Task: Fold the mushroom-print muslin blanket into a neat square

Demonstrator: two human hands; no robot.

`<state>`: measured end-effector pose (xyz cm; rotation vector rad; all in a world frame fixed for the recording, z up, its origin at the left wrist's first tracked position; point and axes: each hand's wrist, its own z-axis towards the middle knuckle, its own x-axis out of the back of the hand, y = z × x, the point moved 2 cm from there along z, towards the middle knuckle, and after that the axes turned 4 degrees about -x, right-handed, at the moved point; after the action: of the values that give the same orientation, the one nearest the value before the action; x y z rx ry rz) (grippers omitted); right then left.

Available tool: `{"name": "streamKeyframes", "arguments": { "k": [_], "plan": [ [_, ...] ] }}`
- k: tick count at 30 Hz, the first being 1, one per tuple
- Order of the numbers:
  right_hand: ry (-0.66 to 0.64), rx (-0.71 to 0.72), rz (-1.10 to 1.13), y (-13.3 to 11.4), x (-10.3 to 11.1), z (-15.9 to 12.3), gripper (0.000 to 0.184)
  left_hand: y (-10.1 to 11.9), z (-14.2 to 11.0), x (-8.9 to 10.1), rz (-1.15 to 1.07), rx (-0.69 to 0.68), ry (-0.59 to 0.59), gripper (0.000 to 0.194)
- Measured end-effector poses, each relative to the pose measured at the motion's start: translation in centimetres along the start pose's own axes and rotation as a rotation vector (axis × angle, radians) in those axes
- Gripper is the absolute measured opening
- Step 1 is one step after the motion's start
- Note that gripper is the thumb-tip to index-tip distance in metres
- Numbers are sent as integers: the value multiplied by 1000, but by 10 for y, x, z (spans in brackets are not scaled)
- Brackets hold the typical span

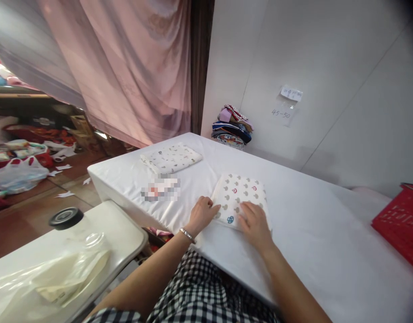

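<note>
A folded white cloth point(248, 190) printed with grey mushroom shapes and a few red and blue ones lies flat on the white-covered table point(303, 229). My left hand point(202, 214), with a bracelet at its wrist, is at the near left edge of this cloth; its thumb lies on top and its bent fingers close round the edge. On the near right part of the same cloth, my right hand point(255, 222) rests with fingers stretched out. Farther back on the left lies another folded white cloth point(172, 158) with small prints. Between it and me is a blurred-out item point(161, 187).
A stack of folded fabrics point(232, 128) stands at the table's far edge by the wall. A red basket point(399, 224) is at the right. At lower left, a cream side table point(122, 229) holds a black round object point(66, 218) and clear plastic point(65, 273). A pink curtain point(135, 76) hangs behind.
</note>
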<state>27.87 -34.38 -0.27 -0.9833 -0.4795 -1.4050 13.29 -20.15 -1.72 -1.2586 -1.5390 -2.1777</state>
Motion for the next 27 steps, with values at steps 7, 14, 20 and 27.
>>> {"name": "streamKeyframes", "arguments": {
  "k": [7,14,20,27],
  "plan": [
    [-19,-444,99,60,2,-22,42,5,17,-2,9,43,-64,38],
    [-63,-496,171,61,-9,-28,44,-5,23,-10,-93,97,-1,27],
    [-33,-590,285,65,-9,-29,45,-5,29,-8,-17,102,-85,25],
    [-4,-754,421,70,-9,-28,49,5,57,-13,8,105,-102,39]
  ]
}}
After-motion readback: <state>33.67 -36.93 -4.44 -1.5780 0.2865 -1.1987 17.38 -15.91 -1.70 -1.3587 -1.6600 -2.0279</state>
